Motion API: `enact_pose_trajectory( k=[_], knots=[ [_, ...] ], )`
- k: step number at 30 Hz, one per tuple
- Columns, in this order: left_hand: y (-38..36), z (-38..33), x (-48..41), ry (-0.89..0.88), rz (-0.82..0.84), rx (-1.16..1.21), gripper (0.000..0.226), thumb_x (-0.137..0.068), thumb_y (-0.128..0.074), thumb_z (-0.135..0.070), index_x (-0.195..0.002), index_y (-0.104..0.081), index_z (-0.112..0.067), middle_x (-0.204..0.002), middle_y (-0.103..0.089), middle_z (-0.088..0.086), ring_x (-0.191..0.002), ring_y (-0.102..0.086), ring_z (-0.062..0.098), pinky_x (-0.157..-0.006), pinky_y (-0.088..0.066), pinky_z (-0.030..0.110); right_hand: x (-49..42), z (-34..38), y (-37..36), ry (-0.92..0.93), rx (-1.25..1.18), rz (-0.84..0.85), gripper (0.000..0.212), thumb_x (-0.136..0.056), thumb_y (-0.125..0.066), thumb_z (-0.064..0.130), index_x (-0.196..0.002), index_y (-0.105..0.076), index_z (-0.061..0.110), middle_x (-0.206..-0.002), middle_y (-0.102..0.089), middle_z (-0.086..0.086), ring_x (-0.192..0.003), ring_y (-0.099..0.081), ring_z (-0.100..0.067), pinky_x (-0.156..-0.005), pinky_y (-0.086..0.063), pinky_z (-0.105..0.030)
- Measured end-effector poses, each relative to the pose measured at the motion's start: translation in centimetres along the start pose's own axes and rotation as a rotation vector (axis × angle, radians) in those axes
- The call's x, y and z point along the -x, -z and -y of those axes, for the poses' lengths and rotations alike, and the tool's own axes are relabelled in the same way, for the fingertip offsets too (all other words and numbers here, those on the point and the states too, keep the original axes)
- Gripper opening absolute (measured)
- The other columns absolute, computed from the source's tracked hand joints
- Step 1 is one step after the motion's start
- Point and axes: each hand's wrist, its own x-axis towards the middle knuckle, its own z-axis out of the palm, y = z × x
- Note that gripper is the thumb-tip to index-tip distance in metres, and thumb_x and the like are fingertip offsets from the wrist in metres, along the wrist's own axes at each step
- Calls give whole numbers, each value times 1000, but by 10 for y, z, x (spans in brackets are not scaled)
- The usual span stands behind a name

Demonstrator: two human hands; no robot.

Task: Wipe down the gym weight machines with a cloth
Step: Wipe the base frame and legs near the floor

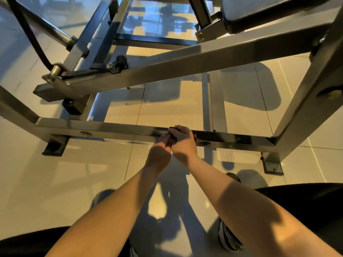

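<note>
Steel lower bar (pixel 111 127), L hand (pixel 160 146) & R hand (pixel 183 140) grips tight round dark cloth (pixel 169 140).

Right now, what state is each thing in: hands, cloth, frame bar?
left hand: pinches the cloth.
right hand: curled over the cloth, on the bar.
cloth: dark, bunched, mostly hidden between the hands.
lower frame bar: horizontal, shiny, cloth pressed against it.

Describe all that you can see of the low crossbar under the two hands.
The crossbar is a square grey metal tube, darker toward its right end. It lies level, low above the floor, joined to frame posts at both ends, with two bolts on its near face. The right hand presses a dark cloth on it; the left hand touches alongside.
</note>
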Motion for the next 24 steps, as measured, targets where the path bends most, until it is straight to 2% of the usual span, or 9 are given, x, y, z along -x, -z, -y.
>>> enact_pose_trajectory(
  k=[1,2,5,10,12,14,17,20,24],
  knots=[
    [-1,2,0,-10,-17,-16,45,-105,-41,-7,-146,-51,-23,-148,-50,-5,-125,-49,1,-104,-31,5,0,-2,2,17,-1,20,46,-91,-65,2,-134,-64,19,-149,-38,-4,-137,-42,-23,-120,-32,-33],
    [-2,4,0,-25,-34,-53,45,-105,-43,-7,-146,-52,-22,-149,-49,-4,-131,-48,4,-106,-30,6,1,-6,7,27,24,24,47,-92,-64,1,-134,-64,22,-149,-40,-3,-137,-42,-21,-118,-34,-33],
    [-11,5,-1,-48,-80,-103,43,-104,-48,-10,-147,-52,-15,-156,-43,-1,-148,-33,14,-119,-22,20,6,-27,33,63,245,-91,47,-92,-58,0,-134,-65,21,-146,-47,-2,-138,-39,-22,-115,-35,-34],
    [-19,7,0,-71,-121,-130,41,-106,-49,-14,-146,-50,-12,-157,-42,1,-149,-30,13,-120,-19,19,15,-46,54,-162,280,-276,43,-100,-48,11,-142,-57,16,-149,-44,1,-141,-30,-20,-117,-33,-38],
    [-19,9,-2,-77,-139,-131,39,-105,-50,-12,-144,-53,-10,-154,-45,2,-148,-33,14,-118,-18,16,9,-36,47,-140,250,-248,43,-99,-48,11,-141,-58,13,-150,-45,-2,-141,-30,-22,-118,-27,-33],
    [-20,11,-4,-80,-149,-135,39,-103,-52,-10,-142,-55,-9,-153,-47,4,-147,-35,16,-115,-14,9,8,-21,35,-21,245,-125,44,-96,-54,9,-139,-59,12,-149,-45,-4,-140,-34,-24,-117,-26,-31],
    [-22,13,-5,-71,-151,-142,39,-103,-53,-9,-142,-56,-9,-153,-47,4,-146,-36,16,-114,-14,9,9,-15,30,23,167,-10,49,-92,-63,11,-140,-56,17,-147,-45,-3,-136,-43,-23,-115,-39,-38],
    [-25,13,-3,-104,-162,-144,40,-103,-53,-10,-142,-55,-9,-153,-46,4,-147,-35,17,-119,-20,21,8,-28,41,60,291,-57,41,-97,-56,16,-138,-61,20,-148,-48,1,-138,-39,-21,-114,-39,-43],
    [-26,12,-2,-114,-182,-146,40,-103,-53,-12,-143,-54,-9,-152,-48,4,-147,-36,17,-119,-22,23,7,-43,53,-125,284,-230,40,-102,-46,19,-138,-61,17,-150,-47,2,-140,-34,-19,-115,-34,-39]
  ],
)
